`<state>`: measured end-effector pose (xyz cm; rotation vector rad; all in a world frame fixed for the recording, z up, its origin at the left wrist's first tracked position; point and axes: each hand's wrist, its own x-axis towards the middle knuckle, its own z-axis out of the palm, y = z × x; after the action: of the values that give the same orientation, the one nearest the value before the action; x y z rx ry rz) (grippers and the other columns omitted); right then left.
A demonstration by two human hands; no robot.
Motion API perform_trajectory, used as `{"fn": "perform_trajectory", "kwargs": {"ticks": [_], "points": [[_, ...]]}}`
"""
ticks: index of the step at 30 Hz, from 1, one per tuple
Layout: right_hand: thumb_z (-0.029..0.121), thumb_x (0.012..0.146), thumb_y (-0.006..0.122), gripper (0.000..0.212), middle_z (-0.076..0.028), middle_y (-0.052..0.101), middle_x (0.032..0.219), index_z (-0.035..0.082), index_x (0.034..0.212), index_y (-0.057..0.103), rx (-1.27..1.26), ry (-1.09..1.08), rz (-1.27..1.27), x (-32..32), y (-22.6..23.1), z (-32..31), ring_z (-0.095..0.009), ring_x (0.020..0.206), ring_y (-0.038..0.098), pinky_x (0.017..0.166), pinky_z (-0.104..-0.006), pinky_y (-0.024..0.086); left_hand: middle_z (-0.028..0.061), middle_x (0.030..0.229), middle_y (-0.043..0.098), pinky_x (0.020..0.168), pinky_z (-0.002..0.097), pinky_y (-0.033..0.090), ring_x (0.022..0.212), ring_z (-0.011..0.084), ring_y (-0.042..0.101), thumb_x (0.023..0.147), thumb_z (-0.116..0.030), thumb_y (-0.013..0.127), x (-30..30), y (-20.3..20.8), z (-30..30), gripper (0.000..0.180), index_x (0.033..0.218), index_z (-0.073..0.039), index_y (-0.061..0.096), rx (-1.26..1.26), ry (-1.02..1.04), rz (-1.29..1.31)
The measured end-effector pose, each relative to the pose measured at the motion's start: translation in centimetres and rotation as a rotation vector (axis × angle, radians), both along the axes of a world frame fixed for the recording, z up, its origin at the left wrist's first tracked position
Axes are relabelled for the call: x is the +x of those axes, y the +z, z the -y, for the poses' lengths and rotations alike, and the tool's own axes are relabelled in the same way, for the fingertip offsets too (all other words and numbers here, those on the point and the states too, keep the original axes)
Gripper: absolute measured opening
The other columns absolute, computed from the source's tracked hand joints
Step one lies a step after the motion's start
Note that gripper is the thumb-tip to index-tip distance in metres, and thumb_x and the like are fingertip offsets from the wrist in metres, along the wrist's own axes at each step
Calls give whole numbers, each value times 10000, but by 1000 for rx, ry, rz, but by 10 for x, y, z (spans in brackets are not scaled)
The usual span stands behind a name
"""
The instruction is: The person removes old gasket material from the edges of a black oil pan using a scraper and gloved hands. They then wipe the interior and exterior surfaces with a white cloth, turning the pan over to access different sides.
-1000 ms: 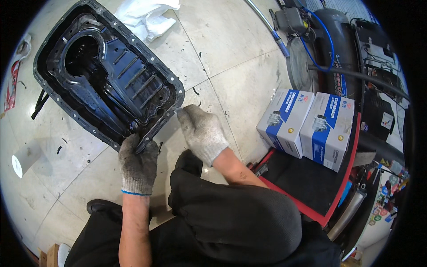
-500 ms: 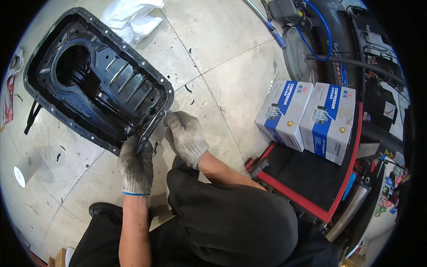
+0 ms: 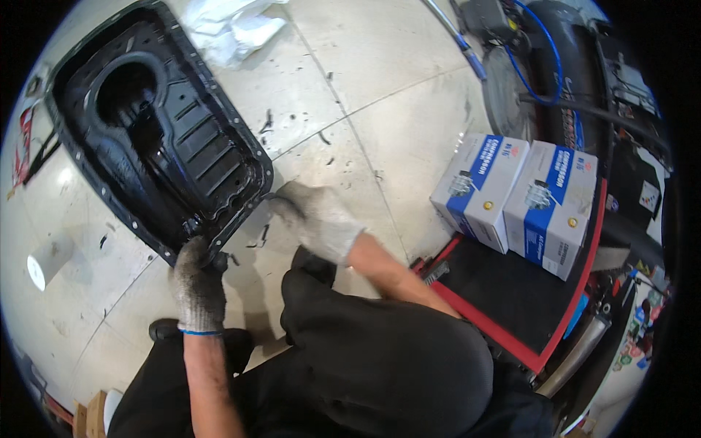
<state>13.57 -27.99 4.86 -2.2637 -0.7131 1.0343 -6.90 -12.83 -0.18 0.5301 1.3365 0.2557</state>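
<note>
A black metal oil pan (image 3: 157,171) with a wide bolt-holed flange is tilted up at the left, its oily, ribbed inside facing me. My left hand (image 3: 197,292), in a soiled knit glove, is closed on the pan's near corner, thumb over the flange and the fingers hidden beneath. Beside the pan's right corner is my gloved right hand (image 3: 318,219), smeared by motion, its fingers bent together at the flange edge. Something small and dark shows at those fingertips, too blurred to name. Black shreds (image 3: 264,233) lie on the floor between the hands.
Two blue-and-white boxes (image 3: 551,208) stand on a red-edged black creeper-like board (image 3: 504,303) at right. An air compressor (image 3: 558,66) with a blue hose is behind them. White plastic sheeting (image 3: 230,33) lies at the top, a white cylinder (image 3: 38,270) at left.
The pan and my left hand have shifted left in view. My right hand has swept along the pan's corner edge and blurred. More black shreds show on the floor.
</note>
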Motion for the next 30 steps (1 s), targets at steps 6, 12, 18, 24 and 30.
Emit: {"fn": "perform_trajectory", "kwargs": {"ticks": [6,12,18,24,30], "points": [[185,992,652,262,-115,750,1028,136,1241,721,174,826,308,52,68,-69,-318,1022,735,847,-465,613,42,747,630,570,284,498,607,156,598,915,-239,702,-16,94,-88,254,978,7,701,215,-282,-193],[99,944,664,209,-149,762,1001,91,1149,703,434,1086,253,24,94,-154,-359,967,746,873,-483,593,53,783,665,559,253,525,614,137,629,957,-190,650,-44,152,-173,205,986,-10,745,447,-893,-173],[164,974,704,216,-153,743,1001,63,1163,681,451,986,-20,-3,116,-195,-373,944,731,840,-467,590,54,720,641,481,242,502,518,138,580,896,-160,686,-42,194,-248,184,912,22,707,210,-595,-263],[239,989,692,223,-132,748,1040,87,1151,710,608,952,130,-13,119,-225,-358,960,741,846,-455,603,41,795,569,478,276,382,559,109,487,917,-163,632,-27,182,-271,396,1254,39,588,760,-529,-351],[258,982,698,226,-121,751,988,107,1149,718,731,950,278,-7,129,-258,-346,932,742,821,-456,598,33,840,583,503,266,394,601,99,491,901,-171,634,-16,183,-290,532,1380,53,570,801,-548,-290]]}}
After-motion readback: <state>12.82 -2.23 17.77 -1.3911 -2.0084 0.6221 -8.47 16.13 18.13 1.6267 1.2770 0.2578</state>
